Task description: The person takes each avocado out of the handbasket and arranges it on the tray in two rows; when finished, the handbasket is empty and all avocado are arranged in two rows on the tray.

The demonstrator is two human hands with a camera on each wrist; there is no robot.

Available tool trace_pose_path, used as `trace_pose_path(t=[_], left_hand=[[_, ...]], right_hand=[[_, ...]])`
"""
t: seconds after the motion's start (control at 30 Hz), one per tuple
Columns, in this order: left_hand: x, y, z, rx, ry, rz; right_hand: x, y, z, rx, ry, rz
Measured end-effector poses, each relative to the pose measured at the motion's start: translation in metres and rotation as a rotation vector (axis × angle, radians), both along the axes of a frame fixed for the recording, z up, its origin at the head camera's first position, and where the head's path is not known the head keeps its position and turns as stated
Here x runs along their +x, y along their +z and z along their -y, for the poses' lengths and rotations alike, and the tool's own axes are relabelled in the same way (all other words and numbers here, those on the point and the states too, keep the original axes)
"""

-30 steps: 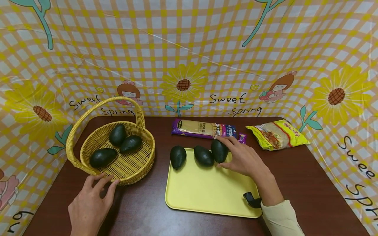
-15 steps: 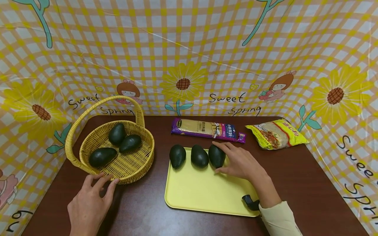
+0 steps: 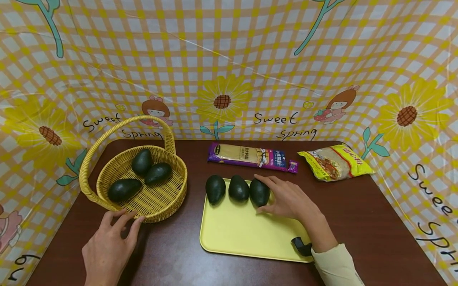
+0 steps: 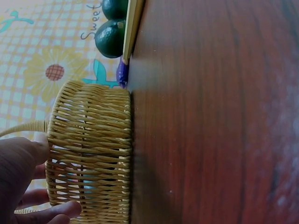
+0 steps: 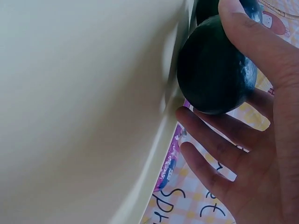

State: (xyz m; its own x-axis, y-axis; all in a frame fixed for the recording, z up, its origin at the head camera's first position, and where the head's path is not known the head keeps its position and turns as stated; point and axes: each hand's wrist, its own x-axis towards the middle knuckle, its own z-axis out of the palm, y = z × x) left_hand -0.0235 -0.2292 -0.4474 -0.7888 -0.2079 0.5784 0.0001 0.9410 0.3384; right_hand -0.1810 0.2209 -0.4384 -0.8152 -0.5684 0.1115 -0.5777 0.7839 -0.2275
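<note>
At the far edge of the yellow tray [image 3: 247, 230], my right hand [image 3: 289, 198] pinches the rightmost avocado [image 3: 259, 193] by its ends, presumably leaving its side free beside the middle avocado [image 3: 238, 188]; my left hand [image 3: 110, 243] holds the wicker basket [image 3: 177, 204], how firmly I can't tell.

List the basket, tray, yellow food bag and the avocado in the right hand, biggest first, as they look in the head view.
1. Basket and tray: too close to rank
2. Yellow food bag
3. Avocado in the right hand
</note>
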Motion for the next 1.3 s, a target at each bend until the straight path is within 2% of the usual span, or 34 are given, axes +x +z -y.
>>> trace_pose_path(t=[0.43,1.3], left_hand=[[-0.001,-0.001,0.000,0.000,-0.006,-0.018],[0.000,0.001,0.000,0.007,0.000,0.015]], right_hand=[[0.000,0.001,-0.001,-0.003,0.009,0.006],[0.001,0.010,0.000,-0.013,0.018,-0.028]])
